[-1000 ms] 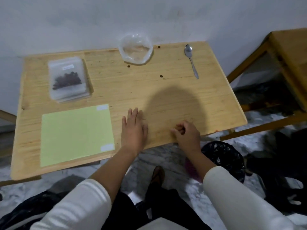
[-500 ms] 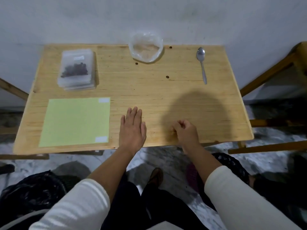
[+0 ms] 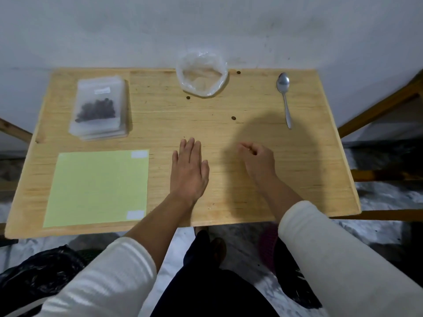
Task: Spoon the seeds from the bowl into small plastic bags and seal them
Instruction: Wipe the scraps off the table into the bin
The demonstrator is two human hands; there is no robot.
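A clear plastic bowl [image 3: 202,75] stands at the table's far edge and looks empty of seeds. A metal spoon [image 3: 285,98] lies at the far right. At the far left is a stack of small plastic bags [image 3: 99,109]; the top one holds dark seeds. Loose seeds lie near the bowl [image 3: 188,97] and mid-table [image 3: 233,118]. My left hand [image 3: 190,169] rests flat on the wood, fingers together, holding nothing. My right hand [image 3: 257,160] is loosely curled with thumb and fingertips pinched; whether it holds a seed is not visible.
A light green sheet [image 3: 98,186] with two white tabs lies at the near left of the wooden table [image 3: 309,179]. A wooden frame [image 3: 380,108] stands to the right. Black plastic bags [image 3: 39,271] lie on the floor below the near edge.
The head view has swung so the table sits squarer and lower in frame. Both hands have shifted forward from the near edge toward mid-table; their shapes are the same.
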